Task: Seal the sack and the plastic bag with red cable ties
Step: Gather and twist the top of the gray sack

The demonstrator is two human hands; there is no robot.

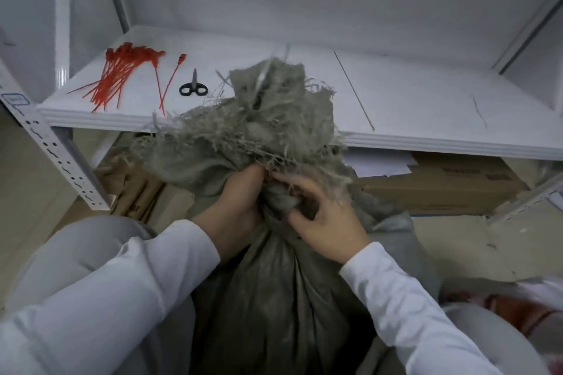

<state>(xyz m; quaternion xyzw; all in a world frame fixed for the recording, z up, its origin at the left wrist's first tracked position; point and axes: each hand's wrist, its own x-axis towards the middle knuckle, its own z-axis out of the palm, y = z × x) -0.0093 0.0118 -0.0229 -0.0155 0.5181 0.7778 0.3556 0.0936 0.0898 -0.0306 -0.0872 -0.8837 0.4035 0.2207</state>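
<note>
A grey woven sack [274, 298] stands between my knees, its frayed mouth [259, 119] bunched up above a gathered neck. My left hand [237, 207] is wrapped around that neck from the left. My right hand [323, 216] pinches the neck from the right, fingers pressed into the cloth. A sliver of red shows between the two hands at the neck; I cannot tell what it is. A pile of red cable ties [118, 73] lies on the white shelf, with one single tie [172, 82] beside it. The plastic bag [518, 304] is partly visible at the lower right.
Black-handled scissors [193, 87] lie on the white shelf [411, 94] right of the ties. A perforated metal upright [58, 158] stands at the left. Cardboard boxes [441, 189] and papers sit under the shelf behind the sack.
</note>
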